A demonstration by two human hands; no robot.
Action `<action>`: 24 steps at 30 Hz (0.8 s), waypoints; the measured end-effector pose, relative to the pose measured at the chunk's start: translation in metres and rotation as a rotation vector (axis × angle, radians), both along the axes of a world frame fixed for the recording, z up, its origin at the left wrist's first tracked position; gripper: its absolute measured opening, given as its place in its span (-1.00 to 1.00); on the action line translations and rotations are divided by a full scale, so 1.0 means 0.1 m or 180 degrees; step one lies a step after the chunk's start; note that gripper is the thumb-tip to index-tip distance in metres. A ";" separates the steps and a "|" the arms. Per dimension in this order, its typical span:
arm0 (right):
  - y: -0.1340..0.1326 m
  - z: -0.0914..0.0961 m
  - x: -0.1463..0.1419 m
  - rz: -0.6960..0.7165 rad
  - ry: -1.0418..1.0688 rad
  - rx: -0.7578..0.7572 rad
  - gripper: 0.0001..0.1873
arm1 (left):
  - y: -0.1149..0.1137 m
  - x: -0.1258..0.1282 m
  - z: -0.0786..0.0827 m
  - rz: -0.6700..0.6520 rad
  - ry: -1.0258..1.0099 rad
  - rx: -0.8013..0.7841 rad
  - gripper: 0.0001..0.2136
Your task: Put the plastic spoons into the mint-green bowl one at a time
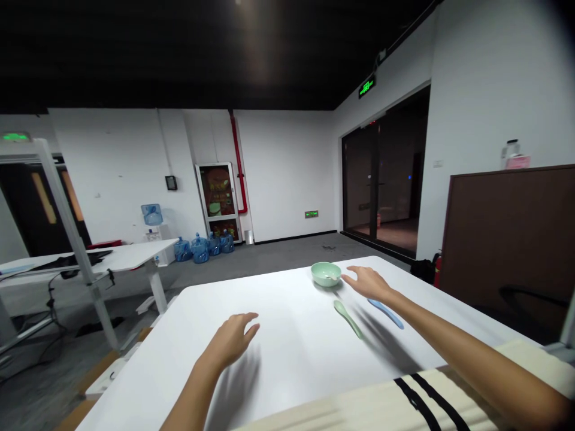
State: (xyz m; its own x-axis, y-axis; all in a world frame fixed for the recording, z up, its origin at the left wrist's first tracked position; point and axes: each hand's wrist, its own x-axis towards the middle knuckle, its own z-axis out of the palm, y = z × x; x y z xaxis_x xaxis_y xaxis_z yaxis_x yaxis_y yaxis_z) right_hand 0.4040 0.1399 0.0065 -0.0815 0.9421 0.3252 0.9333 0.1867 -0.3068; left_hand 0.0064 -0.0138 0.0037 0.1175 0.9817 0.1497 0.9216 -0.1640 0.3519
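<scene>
On the white table [278,359] stands a small pale green bowl [326,273] near the far edge. My right hand [368,282] reaches out just right of the bowl, fingers stretched and apart, holding nothing. Under and beside that hand lie a green spoon [347,318] and a blue spoon [386,313], side by side on the tabletop. My left hand [233,340] hovers over the bare table to the left, fingers loosely extended and empty.
A cream cloth with black stripes [417,395] lies at the table's near edge. A brown partition [507,233] stands to the right. Another white desk [112,257] with a metal frame stands at left; water bottles [202,246] sit by the far wall.
</scene>
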 end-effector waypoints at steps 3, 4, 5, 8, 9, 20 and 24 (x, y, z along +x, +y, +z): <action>-0.10 -0.10 0.06 0.0177 -0.0065 -0.0026 -0.27 | -0.01 0.00 0.00 0.0013 0.0010 -0.0011 -0.49; -0.12 -0.14 0.08 0.0212 -0.0097 -0.0044 -0.25 | -0.01 0.00 0.01 0.0018 0.0009 -0.0008 -0.49; -0.14 -0.19 0.09 0.0235 -0.0130 -0.0073 -0.24 | -0.01 0.01 0.01 0.0023 0.0004 -0.0004 -0.49; -0.18 -0.34 0.10 0.0266 -0.0211 -0.0235 -0.21 | -0.02 0.01 0.01 0.0030 -0.0009 0.0003 -0.48; -0.19 -0.39 0.10 0.0274 -0.0231 -0.0301 -0.21 | -0.02 0.01 0.01 0.0033 -0.0004 -0.0003 -0.48; -0.20 -0.52 0.11 0.0297 -0.0348 -0.0494 -0.19 | -0.02 0.03 0.01 0.0036 0.0014 -0.0038 -0.49; -0.20 -0.52 0.12 0.0306 -0.0320 -0.0486 -0.20 | -0.01 0.02 0.00 0.0040 0.0042 -0.0060 -0.49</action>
